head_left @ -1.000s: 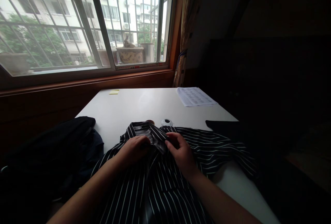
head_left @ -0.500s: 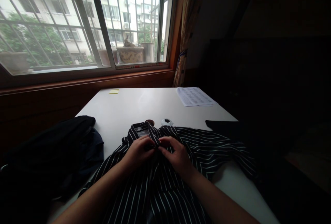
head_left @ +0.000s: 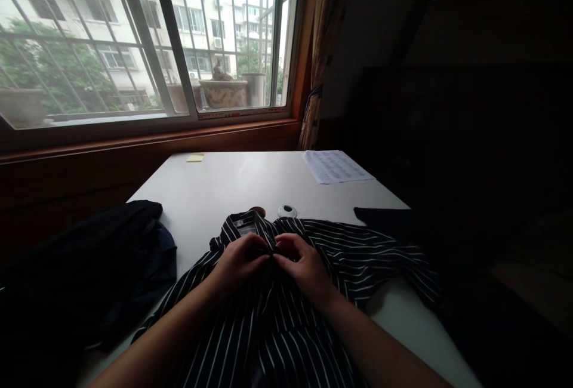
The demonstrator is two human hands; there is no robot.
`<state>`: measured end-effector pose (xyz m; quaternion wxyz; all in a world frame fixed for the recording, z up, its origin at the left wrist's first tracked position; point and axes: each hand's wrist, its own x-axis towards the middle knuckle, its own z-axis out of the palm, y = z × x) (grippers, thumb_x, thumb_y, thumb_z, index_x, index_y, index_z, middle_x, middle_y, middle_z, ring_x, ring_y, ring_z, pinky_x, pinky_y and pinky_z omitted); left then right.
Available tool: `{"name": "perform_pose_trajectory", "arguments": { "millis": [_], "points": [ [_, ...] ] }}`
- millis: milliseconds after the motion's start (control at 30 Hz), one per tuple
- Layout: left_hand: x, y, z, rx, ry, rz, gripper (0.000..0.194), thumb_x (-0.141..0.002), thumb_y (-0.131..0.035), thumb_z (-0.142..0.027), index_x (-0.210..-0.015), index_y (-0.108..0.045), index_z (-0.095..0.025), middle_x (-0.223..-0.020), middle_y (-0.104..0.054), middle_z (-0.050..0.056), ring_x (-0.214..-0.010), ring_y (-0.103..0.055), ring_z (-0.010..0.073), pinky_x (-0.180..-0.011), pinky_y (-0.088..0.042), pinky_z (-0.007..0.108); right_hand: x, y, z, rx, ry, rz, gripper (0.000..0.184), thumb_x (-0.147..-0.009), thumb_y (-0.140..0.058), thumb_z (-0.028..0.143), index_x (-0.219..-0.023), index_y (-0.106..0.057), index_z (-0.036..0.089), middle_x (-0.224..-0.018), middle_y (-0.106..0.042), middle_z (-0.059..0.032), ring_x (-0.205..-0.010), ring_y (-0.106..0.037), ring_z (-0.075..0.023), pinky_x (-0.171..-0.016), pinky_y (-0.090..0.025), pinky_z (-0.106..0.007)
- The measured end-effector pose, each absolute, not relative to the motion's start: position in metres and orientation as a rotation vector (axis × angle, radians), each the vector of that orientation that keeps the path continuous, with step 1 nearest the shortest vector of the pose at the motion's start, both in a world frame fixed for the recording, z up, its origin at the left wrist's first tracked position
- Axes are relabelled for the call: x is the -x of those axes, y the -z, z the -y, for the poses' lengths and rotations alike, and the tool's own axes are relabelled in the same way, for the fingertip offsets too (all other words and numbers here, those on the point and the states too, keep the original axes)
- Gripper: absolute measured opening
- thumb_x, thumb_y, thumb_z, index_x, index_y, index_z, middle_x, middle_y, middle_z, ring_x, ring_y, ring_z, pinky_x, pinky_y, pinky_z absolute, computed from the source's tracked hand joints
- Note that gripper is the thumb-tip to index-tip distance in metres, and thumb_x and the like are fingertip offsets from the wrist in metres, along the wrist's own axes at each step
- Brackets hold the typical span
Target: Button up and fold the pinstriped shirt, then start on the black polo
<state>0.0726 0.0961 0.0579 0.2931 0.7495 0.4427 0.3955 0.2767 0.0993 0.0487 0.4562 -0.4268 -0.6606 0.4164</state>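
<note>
A black shirt with white stripes (head_left: 295, 304) lies spread on the white table, collar (head_left: 231, 227) away from me and one sleeve (head_left: 380, 256) stretched out to the right. Just below the collar, my left hand (head_left: 242, 259) pinches the front edge of the shirt between thumb and fingers. Facing it, my right hand (head_left: 304, 265) pinches the same front edge, the fingertips of both hands nearly meeting. Whether a button sits between the fingertips is too dark and small to make out.
Dark clothing (head_left: 134, 268) is heaped at the left table edge. Beyond the collar lie a white round object (head_left: 287, 211) and a brown round one (head_left: 258, 211). Printed sheets (head_left: 338, 167) and a yellow sticky note (head_left: 195, 157) rest at the far side of the table (head_left: 250, 179), below a barred window.
Both hands stay at the same spot on the shirt front, with only slight finger movement. The whole view has shifted a little.
</note>
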Motion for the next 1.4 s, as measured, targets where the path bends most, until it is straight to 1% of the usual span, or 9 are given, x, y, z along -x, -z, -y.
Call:
{"name": "perform_pose_trajectory", "arguments": {
  "millis": [133, 267, 467, 733, 933, 1067, 1200, 1300, 1400],
  "points": [
    [-0.072, -0.056, -0.098, -2.058, -1.125, -1.095, 0.011, -0.087, -0.067, -0.027, -0.094, -0.066, -0.019, -0.097, -0.067, 0.006, -0.091, -0.064, 0.019, -0.083, -0.054, 0.033, -0.277, -0.045, -0.101, 1.031, -1.054, 1.629, 0.031, -0.079, -0.073, 0.026, -0.11, -0.068, 0.028, -0.1, -0.073, -0.0019, -0.094, -0.071, -0.0216, -0.088, -0.057, -0.037],
    [-0.07, -0.052, -0.099, -2.07, -1.098, -1.131, 0.01, -0.087, -0.068, -0.025, -0.095, -0.066, -0.02, -0.093, -0.068, 0.004, -0.086, -0.065, 0.0181, -0.079, -0.054, 0.031, -0.277, -0.044, -0.102, 1.004, -1.098, 1.62, 0.026, -0.082, -0.072, 0.028, -0.108, -0.069, 0.027, -0.102, -0.074, -0.0025, -0.095, -0.07, -0.0216, -0.089, -0.056, -0.037],
    [-0.07, -0.046, -0.099, -2.144, -1.061, -1.082, 0.007, -0.086, -0.07, -0.023, -0.09, -0.065, -0.02, -0.092, -0.068, 0.004, -0.086, -0.064, 0.018, -0.078, -0.054, 0.031, -0.279, -0.048, -0.104, 1.033, -1.132, 1.567, 0.018, -0.083, -0.071, 0.033, -0.099, -0.071, 0.024, -0.098, -0.075, -0.0031, -0.094, -0.07, -0.0225, -0.088, -0.055, -0.037],
    [-0.071, -0.047, -0.098, -2.236, -1.05, -1.104, 0.009, -0.085, -0.071, -0.02, -0.092, -0.064, -0.02, -0.092, -0.066, 0.004, -0.089, -0.062, 0.0197, -0.082, -0.052, 0.033, -0.278, -0.046, -0.105, 1.018, -1.21, 1.503, 0.021, -0.082, -0.071, 0.031, -0.102, -0.07, 0.023, -0.099, -0.074, -0.0039, -0.097, -0.07, -0.0226, -0.089, -0.054, -0.037],
    [-0.072, -0.049, -0.098, -2.284, -1.173, -1.062, 0.01, -0.085, -0.07, -0.016, -0.09, -0.062, -0.02, -0.088, -0.067, 0.002, -0.085, -0.061, 0.0189, -0.08, -0.051, 0.034, -0.275, -0.041, -0.104, 1.136, -1.009, 1.493, 0.028, -0.079, -0.072, 0.027, -0.106, -0.066, 0.023, -0.096, -0.072, -0.0033, -0.092, -0.069, -0.0223, -0.086, -0.055, -0.037],
    [-0.073, -0.05, -0.098, -2.338, -1.187, -1.017, 0.008, -0.086, -0.069, -0.015, -0.087, -0.062, -0.019, -0.088, -0.067, 0.003, -0.084, -0.061, 0.0187, -0.08, -0.05, 0.034, -0.275, -0.046, -0.1, 1.187, -0.747, 1.609, 0.023, -0.08, -0.07, 0.02, -0.103, -0.066, 0.023, -0.091, -0.07, -0.0029, -0.084, -0.068, -0.0213, -0.079, -0.056, -0.036],
    [-0.074, -0.047, -0.098, -2.415, -1.16, -1.011, 0.009, -0.088, -0.067, -0.016, -0.084, -0.06, -0.019, -0.085, -0.066, 0.002, -0.082, -0.06, 0.0183, -0.08, -0.049, 0.035, -0.274, -0.049, -0.093, 1.048, -0.458, 1.82, 0.025, -0.084, -0.062, 0.011, -0.104, -0.067, 0.025, -0.094, -0.069, -0.0029, -0.09, -0.066, -0.0213, -0.085, -0.054, -0.038],
    [-0.074, -0.045, -0.098, -2.451, -1.163, -1.021, 0.01, -0.089, -0.066, -0.016, -0.082, -0.059, -0.019, -0.082, -0.065, 0.002, -0.079, -0.058, 0.0179, -0.08, -0.049, 0.035, -0.273, -0.049, -0.09, 0.988, -0.485, 1.877, 0.031, -0.084, -0.062, 0.009, -0.109, -0.066, 0.026, -0.093, -0.069, -0.002, -0.09, -0.067, -0.0203, -0.086, -0.054, -0.036],
    [-0.074, -0.044, -0.099, -2.457, -1.184, -1.023, 0.011, -0.088, -0.065, -0.013, -0.081, -0.058, -0.019, -0.083, -0.065, 0.002, -0.08, -0.059, 0.0177, -0.08, -0.049, 0.036, -0.273, -0.049, -0.09, 1.044, -0.67, 1.809, 0.032, -0.082, -0.066, 0.011, -0.11, -0.066, 0.027, -0.093, -0.071, -0.0011, -0.086, -0.069, -0.0192, -0.083, -0.055, -0.034]
  ]
}}
